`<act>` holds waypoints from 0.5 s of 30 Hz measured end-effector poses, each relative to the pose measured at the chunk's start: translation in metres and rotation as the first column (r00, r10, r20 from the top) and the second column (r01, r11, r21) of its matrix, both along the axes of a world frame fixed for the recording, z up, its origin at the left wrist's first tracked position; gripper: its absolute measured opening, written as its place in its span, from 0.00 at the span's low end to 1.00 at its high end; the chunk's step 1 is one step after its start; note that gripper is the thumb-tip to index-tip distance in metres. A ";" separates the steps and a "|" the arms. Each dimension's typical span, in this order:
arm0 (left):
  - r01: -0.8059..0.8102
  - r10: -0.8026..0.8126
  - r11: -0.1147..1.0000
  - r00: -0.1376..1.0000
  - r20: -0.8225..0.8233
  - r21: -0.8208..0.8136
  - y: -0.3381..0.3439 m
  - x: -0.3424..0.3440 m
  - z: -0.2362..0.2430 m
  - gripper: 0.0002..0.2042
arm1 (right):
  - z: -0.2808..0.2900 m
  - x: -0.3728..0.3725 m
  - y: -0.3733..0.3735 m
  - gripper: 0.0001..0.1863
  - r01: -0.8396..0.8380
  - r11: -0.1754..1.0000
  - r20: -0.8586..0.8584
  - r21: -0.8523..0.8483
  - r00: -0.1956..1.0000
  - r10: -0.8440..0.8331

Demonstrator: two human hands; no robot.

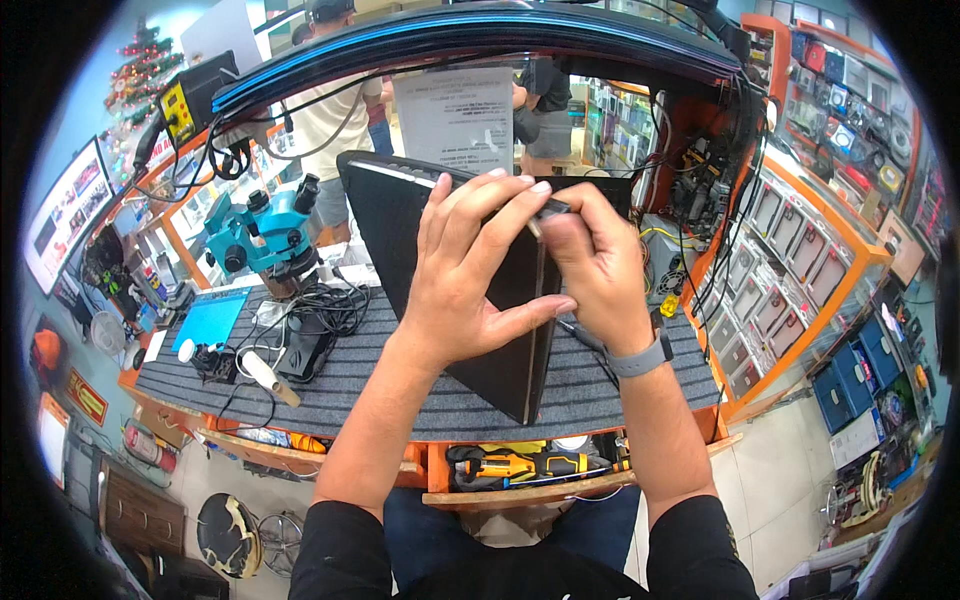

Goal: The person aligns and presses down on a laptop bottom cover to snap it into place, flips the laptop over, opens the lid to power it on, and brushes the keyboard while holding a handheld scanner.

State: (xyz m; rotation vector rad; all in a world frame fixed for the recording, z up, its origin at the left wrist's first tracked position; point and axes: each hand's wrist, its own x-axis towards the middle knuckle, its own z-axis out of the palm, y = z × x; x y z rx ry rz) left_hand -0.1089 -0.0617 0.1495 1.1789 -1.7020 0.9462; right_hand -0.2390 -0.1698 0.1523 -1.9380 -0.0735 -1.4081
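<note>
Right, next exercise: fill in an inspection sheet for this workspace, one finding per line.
Surface: grey striped mat covering the bench.
Job's things: dark flat device, held tilted; whether its lower corner touches the mat is unclear.
Clutter: teal microscope, blue mat and white cylindrical object at left; open drawer holding a yellow-and-black tool.
Hands: left hand spread over the device; right hand curled at its edge.
Cables: black coil beside the microscope.
Surroundings: glass-fronted case right; Christmas tree back left; people beyond the bench.

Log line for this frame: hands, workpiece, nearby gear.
left hand: spread across dark slab | right hand: curled at slab's upper edge, grip unclear | slab: tilted, over striped mat | teal microscope: leftward
</note>
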 end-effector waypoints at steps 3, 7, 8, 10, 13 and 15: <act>-0.020 0.019 0.998 1.000 -0.013 -0.063 -0.007 -0.001 -0.003 0.37 | -0.034 -0.004 -0.019 0.28 -0.398 0.850 0.040 0.345 0.911 0.410; -0.028 0.019 0.995 0.995 -0.094 -0.095 -0.018 -0.014 -0.005 0.31 | -0.071 -0.002 -0.018 0.28 -0.509 0.759 0.028 0.407 0.837 0.547; -0.003 -0.010 0.992 0.995 -0.102 -0.124 -0.021 -0.014 -0.005 0.30 | -0.078 -0.001 -0.019 0.28 -0.489 0.763 0.024 0.422 0.848 0.530; 0.035 -0.054 0.987 0.991 -0.121 -0.157 -0.024 -0.012 -0.008 0.28 | -0.089 0.003 -0.015 0.28 -0.450 0.797 0.028 0.402 0.876 0.481; 0.029 -0.044 0.981 0.996 -0.072 -0.193 -0.024 -0.016 -0.009 0.26 | -0.090 0.004 -0.010 0.25 -0.350 0.895 0.053 0.278 0.935 0.349; 0.039 -0.054 0.980 0.996 -0.068 -0.195 -0.020 -0.011 -0.008 0.27 | -0.086 0.007 -0.004 0.18 -0.149 0.973 0.047 0.173 0.989 0.143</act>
